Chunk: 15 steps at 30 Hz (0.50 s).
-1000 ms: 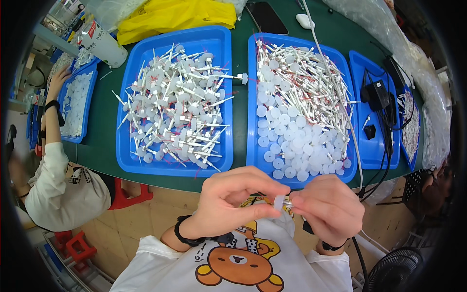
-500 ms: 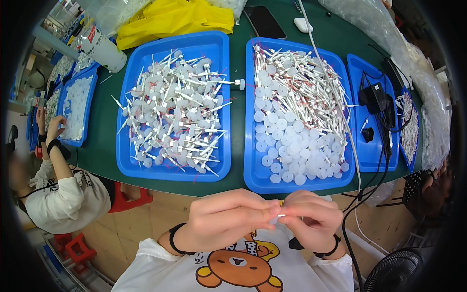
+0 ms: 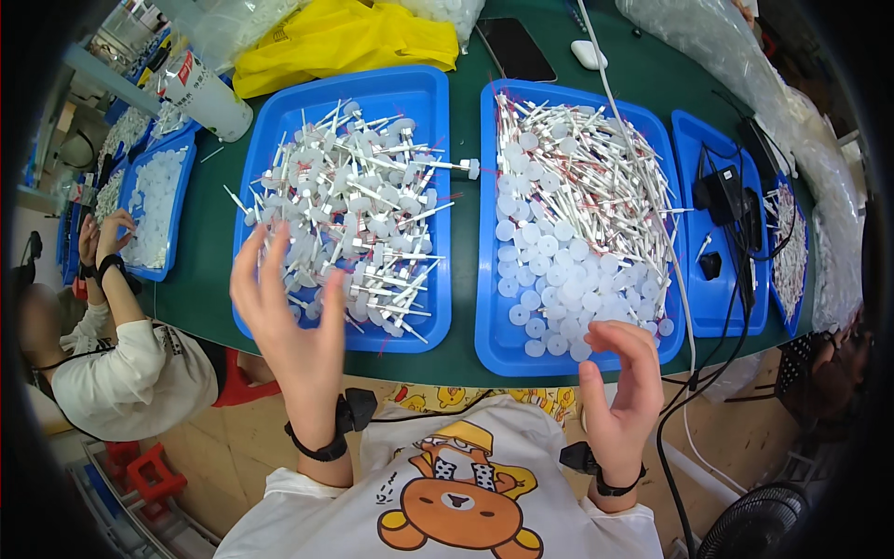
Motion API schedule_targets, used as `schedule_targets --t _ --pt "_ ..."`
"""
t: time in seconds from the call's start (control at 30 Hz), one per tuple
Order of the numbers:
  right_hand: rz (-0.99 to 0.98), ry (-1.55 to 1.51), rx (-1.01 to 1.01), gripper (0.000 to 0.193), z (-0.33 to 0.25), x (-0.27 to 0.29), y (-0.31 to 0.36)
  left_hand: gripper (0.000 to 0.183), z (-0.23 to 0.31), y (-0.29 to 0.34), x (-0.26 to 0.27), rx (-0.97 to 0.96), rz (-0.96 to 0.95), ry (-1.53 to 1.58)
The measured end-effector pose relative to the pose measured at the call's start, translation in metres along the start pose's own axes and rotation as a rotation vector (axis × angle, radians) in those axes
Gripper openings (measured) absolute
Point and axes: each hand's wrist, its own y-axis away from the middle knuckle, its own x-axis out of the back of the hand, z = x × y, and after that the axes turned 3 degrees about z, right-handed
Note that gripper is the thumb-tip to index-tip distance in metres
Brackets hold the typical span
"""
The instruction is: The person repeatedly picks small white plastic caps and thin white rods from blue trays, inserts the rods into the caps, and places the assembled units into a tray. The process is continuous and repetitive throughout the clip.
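Over the front left part of a blue tray [image 3: 438, 279] my left hand [image 3: 296, 307] hovers with its fingers spread, nothing in it. That tray holds a heap of white sticks [image 3: 382, 214] with red wires and translucent discs fitted on them. My right hand [image 3: 622, 382] is at the front edge of a second blue tray [image 3: 491, 345], its thumb and fingers apart and curved, with no object visible between them. Beneath those fingertips lie loose translucent round discs [image 3: 568, 298]. Behind the discs is a pile of bare white sticks [image 3: 587, 158] with red wires.
A smaller blue tray [image 3: 736, 321] at the right holds a black adapter [image 3: 722, 191] and cables. A white cable crosses the second tray. At the back are a yellow bag [image 3: 345, 47], a phone [image 3: 517, 48] and a cup [image 3: 209, 98]. A co-worker's hands [image 3: 107, 238] are at far left.
My hands were together in front of my chest, holding a small white piece. They have parted: the left went left over the tray of fitted sticks, the right forward to the discs.
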Motion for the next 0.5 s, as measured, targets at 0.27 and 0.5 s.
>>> schedule_targets --t 0.27,0.5 --pt "-0.066 0.089 0.062 0.028 -0.003 0.004 -0.004 0.051 0.012 0.005 -0.008 -0.223 -0.540 -0.067" --pt "-0.082 0.116 0.056 0.027 -0.002 0.008 -0.005 0.047 -0.003 -0.010 0.003 -0.213 -0.596 -0.044"
